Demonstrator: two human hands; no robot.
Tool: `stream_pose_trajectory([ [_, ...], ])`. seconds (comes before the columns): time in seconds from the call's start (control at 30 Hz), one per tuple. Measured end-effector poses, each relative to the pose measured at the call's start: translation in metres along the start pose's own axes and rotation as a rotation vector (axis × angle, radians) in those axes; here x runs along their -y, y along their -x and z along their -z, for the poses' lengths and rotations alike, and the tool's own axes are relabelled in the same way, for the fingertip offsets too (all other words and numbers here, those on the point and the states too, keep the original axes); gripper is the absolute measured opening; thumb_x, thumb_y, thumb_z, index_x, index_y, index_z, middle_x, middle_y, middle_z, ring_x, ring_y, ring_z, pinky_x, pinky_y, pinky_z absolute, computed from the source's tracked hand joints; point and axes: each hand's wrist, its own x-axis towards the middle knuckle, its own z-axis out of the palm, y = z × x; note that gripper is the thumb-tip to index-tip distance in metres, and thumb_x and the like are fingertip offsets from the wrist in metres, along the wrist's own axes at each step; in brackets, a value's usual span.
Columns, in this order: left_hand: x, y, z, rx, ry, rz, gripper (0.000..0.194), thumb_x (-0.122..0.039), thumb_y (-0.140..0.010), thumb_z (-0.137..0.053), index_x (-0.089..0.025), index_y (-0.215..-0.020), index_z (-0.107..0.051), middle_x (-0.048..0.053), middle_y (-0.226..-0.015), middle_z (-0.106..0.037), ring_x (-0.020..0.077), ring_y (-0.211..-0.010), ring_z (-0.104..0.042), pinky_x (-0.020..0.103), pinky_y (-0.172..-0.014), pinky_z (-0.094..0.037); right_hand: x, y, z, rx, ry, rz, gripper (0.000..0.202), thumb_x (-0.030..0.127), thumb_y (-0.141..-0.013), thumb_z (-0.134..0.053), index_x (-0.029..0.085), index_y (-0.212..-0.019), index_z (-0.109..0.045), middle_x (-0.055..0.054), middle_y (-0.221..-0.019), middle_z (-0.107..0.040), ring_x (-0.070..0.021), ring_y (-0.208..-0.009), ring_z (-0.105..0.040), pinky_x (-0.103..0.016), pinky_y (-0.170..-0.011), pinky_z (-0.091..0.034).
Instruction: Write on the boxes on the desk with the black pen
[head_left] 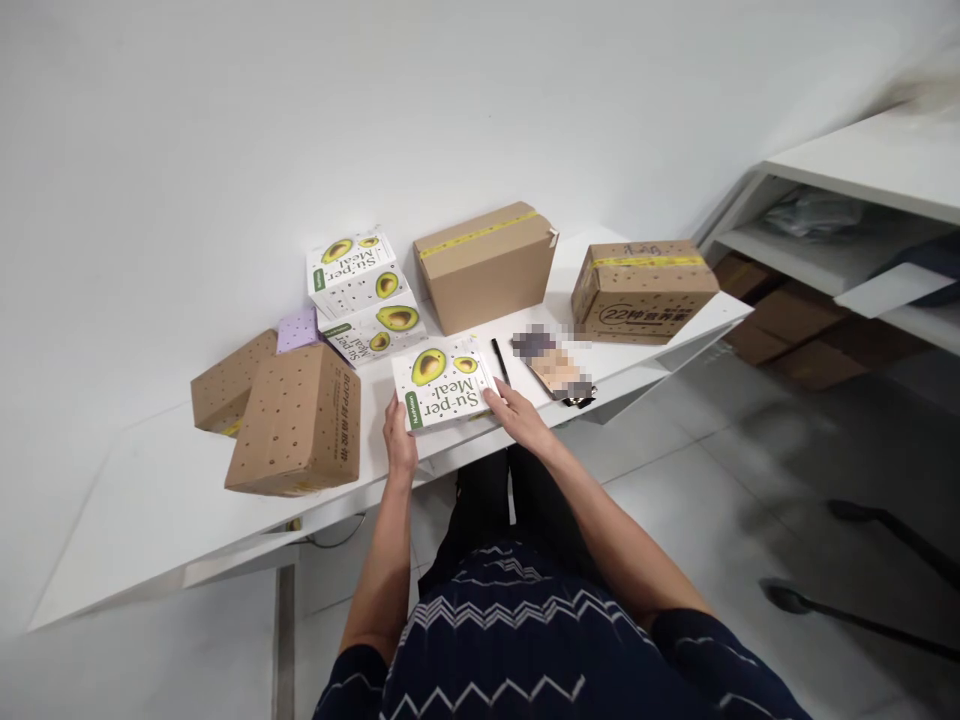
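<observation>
A white box with avocado pictures [444,382] lies between my two hands at the front of the white table [172,510]. My left hand [400,437] grips its left edge, and my right hand [517,412] holds its lower right corner with the thumb on top. Just right of the box is a black pen [500,361]. Beyond the pen lies a flat item, partly blurred out [553,362]. Behind my left hand, one avocado box [349,270] rests on another avocado box [375,327].
Cardboard boxes stand at the left [296,420], at the far left [232,380], at the back [487,268] and at the right [645,292]. A purple box [298,330] sits among the left ones. A white shelf [862,170] is at the right, above the floor.
</observation>
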Motion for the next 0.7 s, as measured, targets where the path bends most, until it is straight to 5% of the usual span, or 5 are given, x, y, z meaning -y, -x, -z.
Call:
stream_pose_trajectory([
  [0.2,-0.008,0.000,-0.007,0.029,-0.025,-0.020,0.060,-0.051,-0.083,-0.067,-0.021,-0.134,-0.059,0.011,-0.147,-0.052,0.0281,-0.131,-0.054,0.036,-0.099,-0.053,0.007,0.004,-0.006,-0.026,-0.626,-0.205,0.051,0.049,-0.086,-0.062,0.029,-0.131,-0.053,-0.002,-0.105,-0.070,-0.0134,-0.074,-0.068,-0.028,-0.071,-0.061],
  [0.47,-0.025,0.014,-0.017,0.156,-0.138,-0.159,0.049,-0.053,-0.089,-0.059,-0.023,-0.127,-0.064,0.014,-0.137,-0.059,0.0238,-0.108,-0.066,0.038,-0.089,-0.056,0.016,-0.011,0.033,-0.265,-0.773,-0.085,0.042,0.056,-0.082,-0.060,0.024,-0.107,-0.053,-0.004,-0.095,-0.070,-0.0175,-0.074,-0.070,-0.031,-0.062,-0.064],
  [0.6,-0.033,0.034,-0.004,0.148,-0.453,-0.388,0.037,-0.042,-0.091,-0.059,-0.021,-0.121,-0.065,0.012,-0.118,-0.067,0.0213,-0.101,-0.065,0.036,-0.087,-0.053,0.052,-0.046,0.073,-0.393,-0.693,0.142,0.037,0.054,-0.088,-0.052,0.026,-0.111,-0.050,-0.006,-0.110,-0.067,-0.0169,-0.093,-0.069,-0.025,-0.065,-0.062],
  [0.7,-0.043,0.049,0.011,0.053,-0.647,-0.668,0.031,-0.032,-0.090,-0.059,-0.021,-0.118,-0.066,0.011,-0.110,-0.067,0.0214,-0.099,-0.063,0.036,-0.084,-0.052,0.085,-0.088,0.095,-0.472,-0.678,0.212,0.028,0.046,-0.091,-0.049,0.025,-0.110,-0.049,-0.004,-0.110,-0.063,-0.0128,-0.085,-0.066,-0.023,-0.063,-0.058],
])
